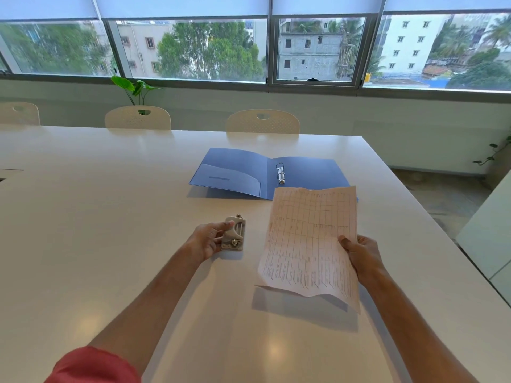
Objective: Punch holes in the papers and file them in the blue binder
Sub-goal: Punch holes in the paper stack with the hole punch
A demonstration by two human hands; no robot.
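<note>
A: Count first. We logged one blue binder point(265, 172), one hole punch point(233, 236), and papers point(309, 244) in one hand; whether that was one sheet or several we could not tell, though a second edge showed at the lower corner. Three chairs point(262, 121) stood behind the table point(110, 217), and two potted plants point(135, 89).

B: Agreed. For appearance, we noted the papers as pale pinkish, printed with a ruled grid of rows and columns, text too small to read. They were lifted off the table, casting a shadow below, their far edge overlapping the near right corner of the binder in view.

A: Hands?

B: We recorded the right hand point(362, 255) pinching the papers at their right edge, thumb on top, fingers behind. The left hand point(207, 239) gripped the hole punch from its left side, thumb over the top; the punch was small, beige, with metal parts, sitting on the table left of the papers.

A: Containers?

B: The binder lay open flat, farther along the table. We saw its metal ring mechanism point(280, 174) on the right half, rings closed as far as we could judge, with no sheets on them. The left cover carried an inner pocket point(229, 181); its contents we could not tell.
</note>
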